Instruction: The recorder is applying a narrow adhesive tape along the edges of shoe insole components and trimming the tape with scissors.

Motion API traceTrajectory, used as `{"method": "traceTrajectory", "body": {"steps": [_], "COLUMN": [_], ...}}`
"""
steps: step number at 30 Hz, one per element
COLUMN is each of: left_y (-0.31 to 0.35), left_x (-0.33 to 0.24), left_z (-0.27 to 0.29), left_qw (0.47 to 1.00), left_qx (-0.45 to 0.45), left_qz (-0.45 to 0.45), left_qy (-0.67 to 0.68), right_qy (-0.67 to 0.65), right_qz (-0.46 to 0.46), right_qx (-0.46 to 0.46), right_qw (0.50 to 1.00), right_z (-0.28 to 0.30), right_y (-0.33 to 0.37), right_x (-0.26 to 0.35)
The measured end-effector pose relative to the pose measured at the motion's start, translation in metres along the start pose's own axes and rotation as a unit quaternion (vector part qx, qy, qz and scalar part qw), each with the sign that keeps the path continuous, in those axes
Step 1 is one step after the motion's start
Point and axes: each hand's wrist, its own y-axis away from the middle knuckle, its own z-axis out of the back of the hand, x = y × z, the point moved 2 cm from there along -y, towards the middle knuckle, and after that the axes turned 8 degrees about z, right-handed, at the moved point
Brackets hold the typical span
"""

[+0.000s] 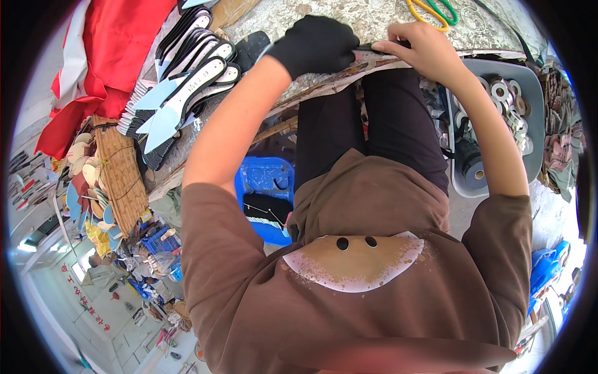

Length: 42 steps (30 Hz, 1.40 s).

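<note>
My left hand (317, 47), in a black glove, is closed at the near edge of the worktable. My bare right hand (423, 50) is beside it, thumb and fingers pinched together. A narrow dark strip (365, 47) runs between the two hands along the table edge, with its ends covered by my fingers. Its exact kind is too small to make out. Left of my gloved hand lies a fanned stack of shoe-part pieces (187, 87), black and white with light blue tips. A dark flat piece (251, 48) rests between that stack and my left wrist.
Yellow-handled scissors (430, 14) lie beyond my right hand. Red cloth (121, 56) hangs at the far left. Under the table are a blue bin (265, 168) by my left leg and a grey tub (529, 124) of tape rolls at right. The worktable (367, 19) has a worn, stained top.
</note>
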Motion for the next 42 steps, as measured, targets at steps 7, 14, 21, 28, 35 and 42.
{"method": "traceTrajectory", "body": {"steps": [7,14,21,28,35,42], "left_y": [0.093,0.148,0.153,0.136,0.128,0.126], "left_x": [-0.049,-0.062,-0.097,-0.104,-0.090,-0.092], "left_z": [0.040,0.023,0.000,0.003,-0.006,-0.012], "left_qw": [0.980,0.908,0.545,0.480,0.477,0.449], "left_qx": [-0.149,-0.187,-0.425,-0.522,-0.401,-0.377], "left_qz": [-0.017,0.155,0.287,0.251,0.264,0.292], "left_qy": [0.131,0.341,0.663,0.659,0.737,0.756], "right_qy": [-0.332,-0.397,-0.454,-0.371,-0.190,-0.152], "right_qz": [-0.043,-0.072,-0.015,0.007,0.081,0.090], "right_qx": [-0.037,-0.094,-0.260,-0.199,-0.197,-0.167], "right_qw": [0.941,0.910,0.852,0.907,0.958,0.970], "right_z": [0.039,0.016,0.006,0.005,-0.007,-0.031], "right_y": [0.035,0.053,0.028,0.002,-0.004,0.021], "right_x": [0.045,0.065,0.129,0.170,0.157,0.143]}}
